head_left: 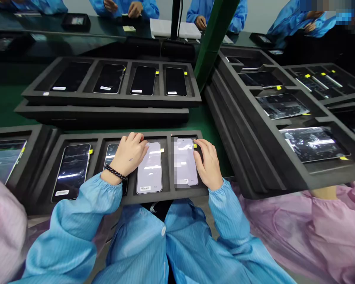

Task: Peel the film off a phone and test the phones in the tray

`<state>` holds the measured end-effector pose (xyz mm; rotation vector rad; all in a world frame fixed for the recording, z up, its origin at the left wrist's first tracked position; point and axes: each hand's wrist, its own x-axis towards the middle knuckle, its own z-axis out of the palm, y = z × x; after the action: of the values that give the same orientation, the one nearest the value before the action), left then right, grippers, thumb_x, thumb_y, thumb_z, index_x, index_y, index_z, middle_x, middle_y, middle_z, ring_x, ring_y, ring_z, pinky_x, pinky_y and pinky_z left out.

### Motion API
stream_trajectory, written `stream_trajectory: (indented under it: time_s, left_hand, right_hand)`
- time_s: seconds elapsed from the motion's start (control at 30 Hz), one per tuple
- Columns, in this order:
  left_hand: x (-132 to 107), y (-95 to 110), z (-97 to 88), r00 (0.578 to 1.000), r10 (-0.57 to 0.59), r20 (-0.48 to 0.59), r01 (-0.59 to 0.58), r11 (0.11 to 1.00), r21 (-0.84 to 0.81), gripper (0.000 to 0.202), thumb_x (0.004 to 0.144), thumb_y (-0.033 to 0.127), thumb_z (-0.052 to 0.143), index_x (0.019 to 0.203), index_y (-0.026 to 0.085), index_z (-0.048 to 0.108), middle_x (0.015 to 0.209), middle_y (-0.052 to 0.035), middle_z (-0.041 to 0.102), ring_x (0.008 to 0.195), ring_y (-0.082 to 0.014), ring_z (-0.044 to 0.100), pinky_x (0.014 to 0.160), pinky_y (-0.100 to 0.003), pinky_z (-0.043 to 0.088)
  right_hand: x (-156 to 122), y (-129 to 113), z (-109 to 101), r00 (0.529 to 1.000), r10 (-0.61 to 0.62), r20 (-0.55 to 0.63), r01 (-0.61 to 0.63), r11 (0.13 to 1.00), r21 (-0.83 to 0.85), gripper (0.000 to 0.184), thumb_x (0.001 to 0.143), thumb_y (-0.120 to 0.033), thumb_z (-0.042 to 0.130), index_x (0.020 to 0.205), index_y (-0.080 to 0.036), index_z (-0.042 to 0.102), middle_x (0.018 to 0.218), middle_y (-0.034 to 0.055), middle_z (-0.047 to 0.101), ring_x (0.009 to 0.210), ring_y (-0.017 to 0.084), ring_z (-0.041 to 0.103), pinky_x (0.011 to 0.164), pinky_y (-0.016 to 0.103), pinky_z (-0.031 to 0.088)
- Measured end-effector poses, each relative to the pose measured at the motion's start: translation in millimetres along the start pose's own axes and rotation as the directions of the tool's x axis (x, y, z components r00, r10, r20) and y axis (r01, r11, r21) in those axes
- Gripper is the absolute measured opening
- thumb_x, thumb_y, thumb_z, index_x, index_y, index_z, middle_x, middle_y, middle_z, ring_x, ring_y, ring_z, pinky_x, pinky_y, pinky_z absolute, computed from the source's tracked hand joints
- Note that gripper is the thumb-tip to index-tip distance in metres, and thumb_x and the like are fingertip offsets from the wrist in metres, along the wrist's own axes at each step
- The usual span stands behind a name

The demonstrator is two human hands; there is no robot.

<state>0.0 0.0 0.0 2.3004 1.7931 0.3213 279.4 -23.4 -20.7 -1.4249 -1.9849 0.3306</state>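
A black foam tray [168, 193] lies in front of me with phones in its compartments. My left hand [129, 154], with a black braided bracelet at the wrist, is over the divider beside a lit phone [149, 169]. Its fingers are curled together at that phone's upper left edge; anything in them is hidden. This hand partly covers a dark phone [111, 153]. My right hand [207, 163] is at the right edge of the rightmost lit phone [187, 161], thumb and fingers apart near its yellow tab. Another dark phone [72, 169] lies at the left.
Behind stand stacked trays [115, 100] of dark phones. A taller tray stack [248, 157] rises at the right, near a green post [214, 39]. Another tray with a phone [7, 157] adjoins at the left. People in blue sleeves work across the bench; pink sleeves flank me.
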Motion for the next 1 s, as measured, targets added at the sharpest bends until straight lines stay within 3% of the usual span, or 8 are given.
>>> stream_trajectory:
  time_s: [0.13, 0.27, 0.37, 0.47, 0.63, 0.73, 0.87, 1.0]
  left_hand:
    - [0, -3, -9.8, 0.999, -0.040, -0.025, 0.034, 0.977, -0.209, 0.038, 0.095, 0.040, 0.034, 0.084, 0.017, 0.062, 0.099, -0.0144, 0.061, 0.099, -0.0306, 0.053, 0.094, -0.051, 0.042]
    - [-17, -5, -20.9, 0.995, -0.098, -0.001, 0.084, 0.867, -0.490, 0.051, 0.098, 0.054, 0.025, 0.116, 0.018, 0.056, 0.092, -0.0063, 0.062, 0.080, -0.0206, 0.056, 0.076, -0.036, 0.049]
    - [-32, -3, -14.9, 0.995, -0.060, 0.083, 0.100, 0.758, -0.644, 0.065, 0.090, 0.066, 0.042, 0.133, 0.019, 0.050, 0.094, -0.0057, 0.066, 0.078, -0.0196, 0.060, 0.071, -0.031, 0.052]
    - [-38, 2, -2.7, 0.985, -0.043, 0.169, 0.154, 0.673, -0.723, 0.061, 0.085, 0.063, 0.054, 0.124, 0.017, 0.061, 0.083, -0.0052, 0.068, 0.071, -0.0200, 0.061, 0.069, -0.031, 0.055]
    - [-47, 25, -1.5, 0.975, -0.211, 0.073, 0.180, 0.553, -0.813, 0.059, 0.093, 0.054, 0.041, 0.133, 0.014, 0.058, 0.115, -0.0100, 0.071, 0.101, -0.0249, 0.065, 0.088, -0.033, 0.054]
    - [-69, 44, -5.8, 0.970, -0.224, 0.092, 0.189, 0.462, -0.867, 0.061, 0.091, 0.056, 0.044, 0.132, 0.013, 0.060, 0.121, -0.0112, 0.071, 0.099, -0.0256, 0.067, 0.085, -0.033, 0.055]
    - [-105, 64, -1.8, 0.955, -0.235, 0.180, 0.246, 0.293, -0.924, 0.060, 0.087, 0.058, 0.054, 0.128, 0.015, 0.065, 0.123, -0.0102, 0.072, 0.103, -0.0267, 0.068, 0.086, -0.031, 0.054]
    - [-125, 72, 5.4, 0.902, -0.393, 0.182, 0.302, 0.270, -0.914, 0.059, 0.088, 0.057, 0.056, 0.128, 0.015, 0.064, 0.129, -0.0092, 0.069, 0.116, -0.0277, 0.064, 0.099, -0.033, 0.050]
  right_hand:
    - [0, -1, -1, 1.000, -0.003, 0.016, 0.003, 1.000, 0.006, 0.036, 0.104, -0.036, 0.040, 0.130, -0.019, 0.060, 0.133, 0.0139, 0.061, 0.123, 0.030, 0.055, 0.106, 0.049, 0.045]
    - [-4, -1, -4, 1.000, -0.002, 0.023, 0.001, 1.000, 0.019, 0.036, 0.105, -0.037, 0.039, 0.127, -0.020, 0.062, 0.133, 0.0135, 0.061, 0.124, 0.029, 0.056, 0.107, 0.048, 0.046]
    - [-8, -5, -6, 1.000, 0.006, 0.029, -0.007, 0.999, 0.051, 0.035, 0.104, -0.036, 0.040, 0.128, -0.020, 0.061, 0.134, 0.0128, 0.062, 0.126, 0.029, 0.055, 0.108, 0.048, 0.045]
    - [-11, -16, -8, 0.999, 0.010, 0.037, -0.014, 0.993, 0.119, 0.033, 0.104, -0.035, 0.042, 0.127, -0.022, 0.061, 0.134, 0.0113, 0.062, 0.127, 0.028, 0.056, 0.107, 0.047, 0.046]
    - [-10, -48, -18, 0.999, -0.023, 0.038, 0.011, 0.955, 0.295, 0.028, 0.105, -0.032, 0.041, 0.118, -0.022, 0.064, 0.113, 0.0080, 0.070, 0.108, 0.022, 0.064, 0.093, 0.037, 0.050]
    - [-9, -67, -23, 0.997, -0.073, 0.031, 0.058, 0.937, 0.345, 0.022, 0.104, -0.031, 0.044, 0.103, -0.021, 0.064, 0.093, 0.0036, 0.069, 0.088, 0.018, 0.064, 0.078, 0.030, 0.049]
    - [-8, -79, -20, 0.990, -0.139, 0.012, 0.132, 0.964, 0.232, 0.030, 0.102, -0.029, 0.054, 0.072, -0.022, 0.052, 0.067, -0.0028, 0.055, 0.065, 0.013, 0.052, 0.062, 0.027, 0.039]
    - [-11, -80, -16, 0.948, -0.319, -0.013, 0.318, 0.937, 0.142, 0.035, 0.102, -0.026, 0.056, 0.068, -0.022, 0.049, 0.061, -0.0035, 0.051, 0.059, 0.013, 0.043, 0.058, 0.028, 0.035]
